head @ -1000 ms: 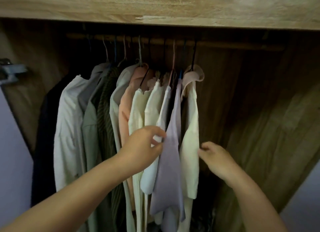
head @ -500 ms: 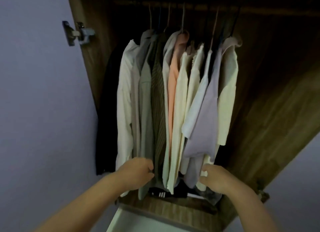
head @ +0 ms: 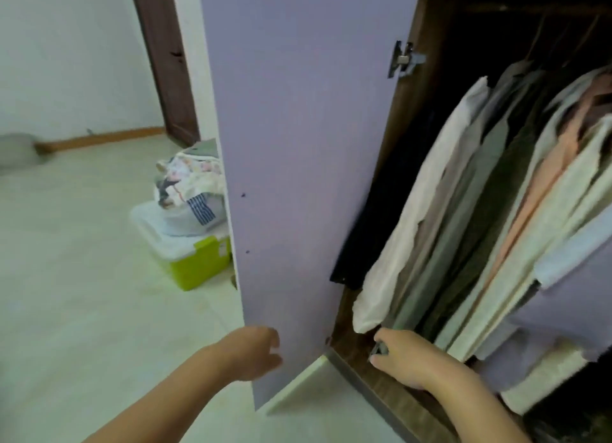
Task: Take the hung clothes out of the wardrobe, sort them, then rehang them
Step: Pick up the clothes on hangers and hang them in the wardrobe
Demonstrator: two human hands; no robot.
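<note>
Several hung clothes (head: 490, 194) fill the open wardrobe at the right: a black piece, a white shirt (head: 427, 190), grey, olive, peach, cream and lilac (head: 563, 296) garments, all blurred. My right hand (head: 409, 358) is under the white and grey hems, fingers curled, pinching a small grey bit of fabric. My left hand (head: 256, 356) is at the lower left edge of the lilac wardrobe door (head: 298, 144), fingers loosely curled and touching the edge, with nothing in it. The rail is lost in the dark at the top.
The open door stands between the room and the wardrobe, with its hinge (head: 402, 58) high up. On the pale floor behind the door sits a green box with a clear lid (head: 185, 253), with a pile of clothes (head: 188, 180) on top. A brown door frame (head: 165, 61) is at the back.
The view has swung left and down, so the door and the room now show. My left hand left the clothes for the door's edge. My right hand shifted left to the white and grey hems.
</note>
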